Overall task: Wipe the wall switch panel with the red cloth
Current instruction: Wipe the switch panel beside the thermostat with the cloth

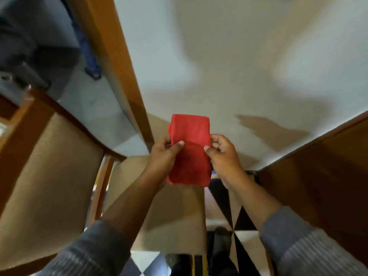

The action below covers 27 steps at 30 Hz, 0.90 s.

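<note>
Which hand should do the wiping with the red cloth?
Hard to say. The left hand and right hand each pinch one side of the folded red cloth, level with each other, and no switch panel is in view to favour either.

Your hands sit in a narrow channel. Left side: wooden door frame (pixel 117 62) runs down to just beside your left hand (pixel 162 156), with a wooden chair (pixel 51 160) close below it, so little room to swing left. Right side: wooden panel (pixel 318 166) angles in near your right hand (pixel 225 158); tight there too. Straight ahead: bare cream wall (pixel 229 56), open and unobstructed above the red cloth (pixel 190 150), widening between frame and panel higher up. The cloth spans the gap between both hands. Below: patterned floor (pixel 243 232), open between your forearms.
</note>
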{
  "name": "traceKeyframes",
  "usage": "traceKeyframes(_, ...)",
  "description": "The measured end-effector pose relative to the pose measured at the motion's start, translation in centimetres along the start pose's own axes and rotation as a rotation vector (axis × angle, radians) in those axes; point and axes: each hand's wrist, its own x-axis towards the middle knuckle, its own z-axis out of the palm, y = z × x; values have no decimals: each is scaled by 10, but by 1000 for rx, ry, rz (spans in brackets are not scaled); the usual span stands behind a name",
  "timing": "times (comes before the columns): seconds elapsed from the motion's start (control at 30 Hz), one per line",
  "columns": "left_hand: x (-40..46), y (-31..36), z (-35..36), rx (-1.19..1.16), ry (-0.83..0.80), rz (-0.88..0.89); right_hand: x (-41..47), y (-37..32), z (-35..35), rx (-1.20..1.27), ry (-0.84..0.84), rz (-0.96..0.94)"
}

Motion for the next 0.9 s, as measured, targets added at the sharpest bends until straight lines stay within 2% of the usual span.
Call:
traceKeyframes(0.3, -39, 145, 96, 20, -163, 391, -15, -128, -106, 46, 231, -351)
traceKeyframes(0.43, -48, 194, 137, 29, -180, 533, -12, -169, -147, 65, 335, -499)
traceKeyframes(0.67, -52, 263, 212, 62, -139, 753, 12, -226, -217, 77, 489, -759)
traceKeyframes(0.9, -32, 288, 260, 43, 41, 855, 53, -246, -248, -10, 578, -924)
